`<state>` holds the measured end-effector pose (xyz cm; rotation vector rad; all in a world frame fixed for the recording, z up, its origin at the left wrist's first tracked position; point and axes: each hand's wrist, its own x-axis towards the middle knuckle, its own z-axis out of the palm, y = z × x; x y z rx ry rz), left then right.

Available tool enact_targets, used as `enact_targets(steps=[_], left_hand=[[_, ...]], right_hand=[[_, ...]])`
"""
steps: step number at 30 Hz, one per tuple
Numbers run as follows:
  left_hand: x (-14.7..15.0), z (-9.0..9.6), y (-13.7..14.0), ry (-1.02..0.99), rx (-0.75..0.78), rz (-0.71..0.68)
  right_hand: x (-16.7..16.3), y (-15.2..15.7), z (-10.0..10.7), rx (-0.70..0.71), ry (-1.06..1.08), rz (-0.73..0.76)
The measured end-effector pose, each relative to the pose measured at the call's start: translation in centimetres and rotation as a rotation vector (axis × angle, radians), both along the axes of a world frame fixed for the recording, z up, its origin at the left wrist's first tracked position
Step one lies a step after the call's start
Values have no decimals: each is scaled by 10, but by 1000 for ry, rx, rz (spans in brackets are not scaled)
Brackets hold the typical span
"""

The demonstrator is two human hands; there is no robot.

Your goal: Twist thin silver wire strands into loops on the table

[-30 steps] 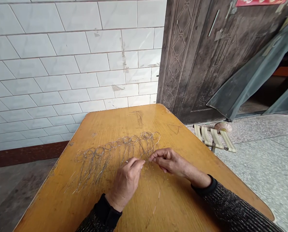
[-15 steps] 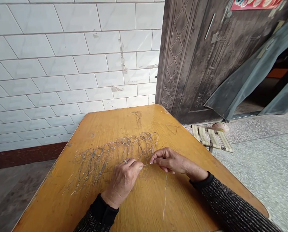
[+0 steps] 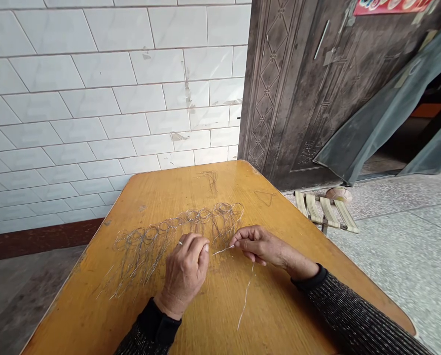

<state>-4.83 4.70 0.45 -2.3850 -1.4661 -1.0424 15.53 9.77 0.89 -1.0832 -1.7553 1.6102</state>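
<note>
My right hand [image 3: 259, 246] pinches a thin, silvery wire [image 3: 245, 298] between thumb and fingertips. One short end of it sticks out leftward from the pinch, and the longer end hangs below the hand over the table. Just left of the short end, without touching it, is my left hand [image 3: 186, 266], its fingers curled and the thumb pressed to them. I see nothing in it; a ring is on one finger. Behind both hands lies a row of looped wires [image 3: 163, 227], their twisted tails trailing toward me.
The wooden table [image 3: 220, 315] has a few bent wires [image 3: 211, 181] near its far edge and a wire triangle [image 3: 265, 198] at the right. A tiled wall [image 3: 105, 108] and dark door [image 3: 294, 98] stand behind. A strap-seat stool [image 3: 326, 211] is right of the table.
My left hand has let go of the wire's short end and moved a little left. The hanging end has swung leftward. My right hand holds nearly the same place.
</note>
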Motion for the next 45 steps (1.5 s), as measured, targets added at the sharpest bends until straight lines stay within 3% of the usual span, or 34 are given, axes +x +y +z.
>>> enact_targets(steps=[5, 17, 27, 35, 45], left_hand=[[7, -3, -3, 90, -31, -97], [6, 2, -4, 318, 41, -101], [-1, -2, 1, 214, 145, 118], [0, -3, 1, 354, 106, 81], [-2, 7, -1, 333, 68, 7]], right_hand=[[-10, -8, -1, -1, 15, 59], [-14, -14, 0, 6, -25, 150], [-25, -18, -12, -98, 253, 97], [-24, -21, -18, -139, 138, 186], [-12, -17, -1, -141, 19, 168]])
